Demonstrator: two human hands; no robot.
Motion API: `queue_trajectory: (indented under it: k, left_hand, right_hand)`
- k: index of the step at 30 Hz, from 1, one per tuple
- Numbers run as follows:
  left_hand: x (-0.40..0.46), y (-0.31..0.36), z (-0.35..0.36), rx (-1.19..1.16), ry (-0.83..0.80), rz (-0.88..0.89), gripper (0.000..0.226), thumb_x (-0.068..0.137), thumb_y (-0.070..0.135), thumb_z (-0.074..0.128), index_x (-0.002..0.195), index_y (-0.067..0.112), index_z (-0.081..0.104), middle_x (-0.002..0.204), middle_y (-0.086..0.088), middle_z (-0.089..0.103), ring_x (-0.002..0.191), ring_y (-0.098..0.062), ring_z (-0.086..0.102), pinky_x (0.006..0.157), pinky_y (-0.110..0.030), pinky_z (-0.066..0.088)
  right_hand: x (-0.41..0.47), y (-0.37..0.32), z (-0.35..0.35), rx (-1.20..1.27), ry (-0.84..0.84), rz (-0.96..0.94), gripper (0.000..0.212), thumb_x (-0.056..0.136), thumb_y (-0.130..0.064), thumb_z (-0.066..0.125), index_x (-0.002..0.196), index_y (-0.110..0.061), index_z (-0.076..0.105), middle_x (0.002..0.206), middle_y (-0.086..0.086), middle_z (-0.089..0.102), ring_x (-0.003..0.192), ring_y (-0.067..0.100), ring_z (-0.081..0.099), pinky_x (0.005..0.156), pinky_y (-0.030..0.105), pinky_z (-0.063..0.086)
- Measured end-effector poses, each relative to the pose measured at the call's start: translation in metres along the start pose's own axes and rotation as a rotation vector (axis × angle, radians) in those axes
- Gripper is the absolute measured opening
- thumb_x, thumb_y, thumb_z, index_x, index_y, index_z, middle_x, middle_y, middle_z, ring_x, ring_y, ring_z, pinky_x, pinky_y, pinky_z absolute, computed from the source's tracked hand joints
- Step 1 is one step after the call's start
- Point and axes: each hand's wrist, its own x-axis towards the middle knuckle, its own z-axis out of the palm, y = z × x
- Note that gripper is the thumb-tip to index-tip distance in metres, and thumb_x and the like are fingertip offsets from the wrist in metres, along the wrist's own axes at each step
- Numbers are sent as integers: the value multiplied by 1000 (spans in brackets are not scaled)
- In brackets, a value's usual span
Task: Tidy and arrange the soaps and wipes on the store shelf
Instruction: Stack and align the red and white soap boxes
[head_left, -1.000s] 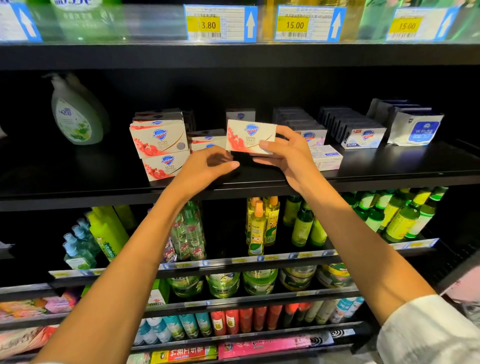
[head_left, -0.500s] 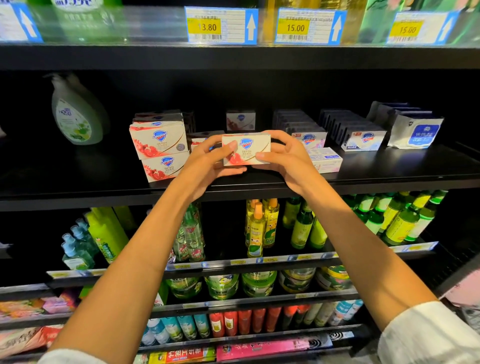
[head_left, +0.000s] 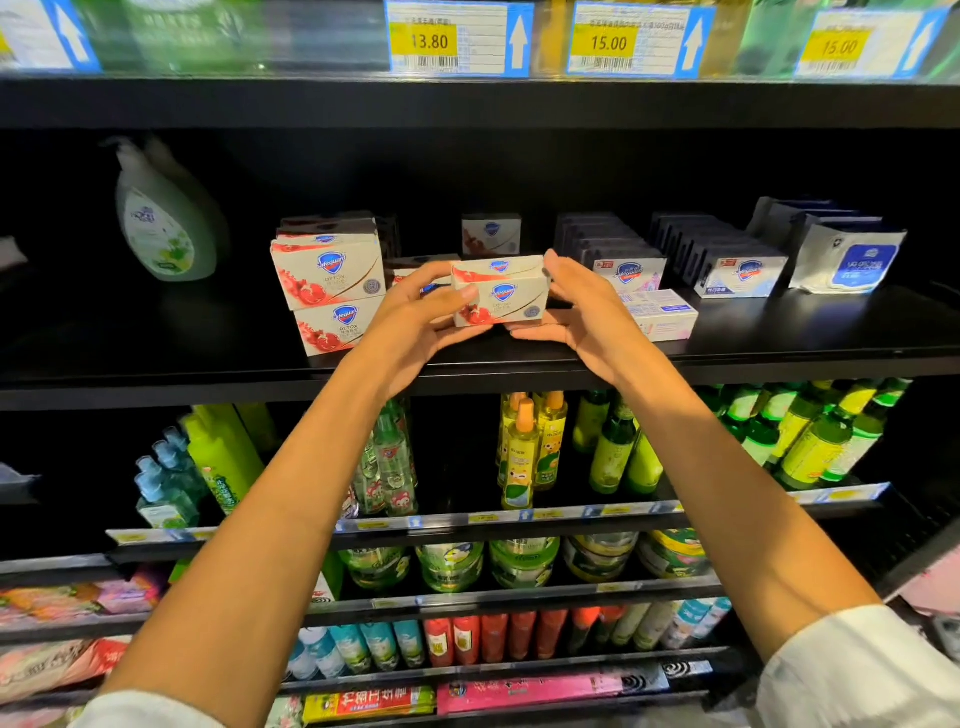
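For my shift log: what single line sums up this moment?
stage: arranging soaps | left hand: grips soap box | right hand: grips same box | box: above shelf, beside two-box stack

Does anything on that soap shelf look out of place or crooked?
Yes. One pale lilac-and-white soap box lies flat and askew at the black shelf's front edge, while the boxes behind it stand upright in rows. The two stacked red-and-white soap boxes also sit tilted.

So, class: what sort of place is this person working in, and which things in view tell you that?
A shop's toiletries aisle, most likely: yellow price tags on the shelf edges, rows of identical soap boxes, and bottles lined up below.
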Motion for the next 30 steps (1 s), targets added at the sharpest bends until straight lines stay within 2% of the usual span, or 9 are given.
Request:
queue_trajectory:
  k: [5,9,13,18,23,27,30]
  left_hand:
    - [1,-2,-4,39,-61,4,41,92,0,70,131,8,60,137,-19,64,127,-31,64,105,-51,54]
    - [1,-1,-3,-17,-38,-17,50,84,14,80,131,13,65,143,-17,59,133,-33,59,104,-50,55]
    - [1,0,1,-56,13,-55,52,86,22,80,133,6,64,138,-22,62,125,-34,66,100,-46,58]
    - [4,0,-1,-101,61,-90,47,90,8,75,134,-1,62,128,-23,69,119,-33,70,92,-43,62]
    - [6,-2,-6,-79,59,-45,52,89,1,73,139,1,58,134,-19,67,121,-32,69,96,-45,60]
    - [9,-6,-10,-57,16,8,55,90,-10,68,142,2,54,138,-19,63,124,-32,67,101,-47,57]
    - [8,-6,-11,-4,-7,29,57,90,-14,65,143,5,53,141,-16,61,127,-28,65,93,-40,61]
  right_hand:
    - [0,4,-3,-31,27,-50,23,100,-20,67,118,-6,68,121,15,74,116,29,72,101,56,56]
    - [1,6,-6,-21,45,-97,24,97,-14,71,119,-4,69,124,17,72,119,28,70,100,55,57]
    - [-1,9,-11,-39,42,-161,31,95,-8,73,125,-1,67,127,17,69,125,28,66,100,54,57]
    - [-1,11,-9,-87,36,-178,30,92,-6,76,122,-7,71,133,14,65,129,27,63,100,54,57]
    - [1,8,-5,-24,38,-125,42,98,-14,70,139,-15,60,132,11,66,127,26,64,100,50,58]
    - [1,5,0,45,44,-39,37,105,-27,61,138,-11,58,124,13,73,119,29,70,97,51,59]
    - [0,3,-1,34,25,-19,36,104,-23,62,137,-8,60,124,16,73,117,31,71,94,49,60]
